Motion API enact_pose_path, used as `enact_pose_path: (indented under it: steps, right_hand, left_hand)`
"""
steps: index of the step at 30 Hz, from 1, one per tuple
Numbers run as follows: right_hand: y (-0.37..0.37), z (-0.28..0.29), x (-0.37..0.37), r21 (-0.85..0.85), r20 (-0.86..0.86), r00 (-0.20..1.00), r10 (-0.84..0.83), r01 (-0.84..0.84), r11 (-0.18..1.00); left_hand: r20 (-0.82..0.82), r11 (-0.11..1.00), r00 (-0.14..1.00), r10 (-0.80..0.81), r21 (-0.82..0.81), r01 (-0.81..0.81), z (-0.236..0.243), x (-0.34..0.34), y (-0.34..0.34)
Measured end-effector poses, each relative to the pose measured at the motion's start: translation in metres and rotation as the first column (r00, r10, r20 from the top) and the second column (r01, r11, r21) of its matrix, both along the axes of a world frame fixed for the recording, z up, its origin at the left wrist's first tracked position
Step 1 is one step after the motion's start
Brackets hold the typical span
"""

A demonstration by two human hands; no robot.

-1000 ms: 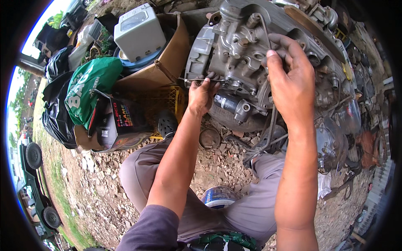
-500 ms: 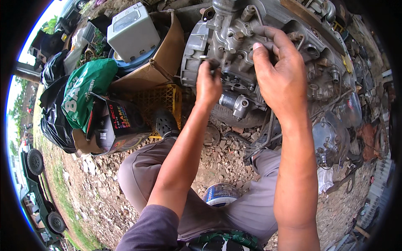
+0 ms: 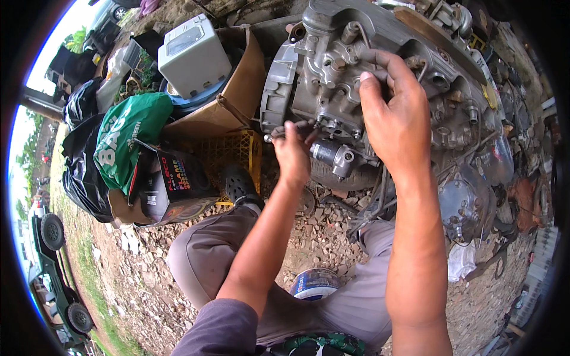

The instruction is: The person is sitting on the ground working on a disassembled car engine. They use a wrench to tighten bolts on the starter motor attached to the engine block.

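A grey metal engine [image 3: 332,65] with pipes and bolts fills the space in front of me. My left hand [image 3: 292,155] is closed around a slim metal wrench [image 3: 269,138], whose shiny end sticks out to its left. The other end reaches toward bolts [image 3: 323,121] low on the engine's front, but my fingers partly hide it. Just below that sits a dark cylindrical filter [image 3: 323,152]. My right hand [image 3: 399,113] is at the engine's upper middle, thumb and fingers apart, with nothing visible between them. Its fingertips are close to the housing; whether they touch it I cannot tell.
On the left, a grey boxy case [image 3: 195,56] rests in a cardboard box [image 3: 243,83] above a yellow crate [image 3: 228,151]. Green [image 3: 133,130] and black bags lie beside it. A small bucket [image 3: 314,283] stands on the gravel between my legs; metal parts [image 3: 466,204] lie at the right.
My left hand has moved down along the engine front, and the wrench's shiny end has swung down and left. My right hand stays in nearly the same place. The view has shifted slightly.
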State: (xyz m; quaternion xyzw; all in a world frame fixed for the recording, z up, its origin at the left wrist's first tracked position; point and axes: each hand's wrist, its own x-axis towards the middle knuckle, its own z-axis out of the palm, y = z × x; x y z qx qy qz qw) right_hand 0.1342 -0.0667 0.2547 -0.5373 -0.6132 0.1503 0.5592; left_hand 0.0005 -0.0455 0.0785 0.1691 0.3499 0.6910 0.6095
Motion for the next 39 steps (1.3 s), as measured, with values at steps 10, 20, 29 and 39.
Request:
enact_pose_path:
  steps: [10, 20, 29, 39]
  right_hand:
    - [-0.004, 0.006, -0.004, -0.016, -0.039, 0.999, 0.027, -0.027, 0.999]
    - [0.001, 0.000, -0.010, 0.029, -0.004, 1.000, 0.027, -0.027, 0.999]
    - [-0.002, 0.002, -0.006, -0.029, 0.006, 1.000, 0.009, -0.009, 1.000]
    - [-0.005, 0.005, -0.009, -0.021, 0.020, 0.999, 0.025, -0.025, 0.999]
  left_hand:
    - [0.294, 0.987, 0.949, -0.118, -0.073, 0.145, -0.014, -0.028, 0.027]
    - [0.322, 0.998, 0.944, -0.068, 0.008, 0.069, -0.020, -0.029, 0.052]
    - [-0.011, 0.976, 0.980, -0.197, -0.091, 0.196, 0.002, -0.033, 0.054]
    - [-0.314, 0.977, 0.926, -0.208, -0.099, 0.186, 0.000, -0.032, 0.049]
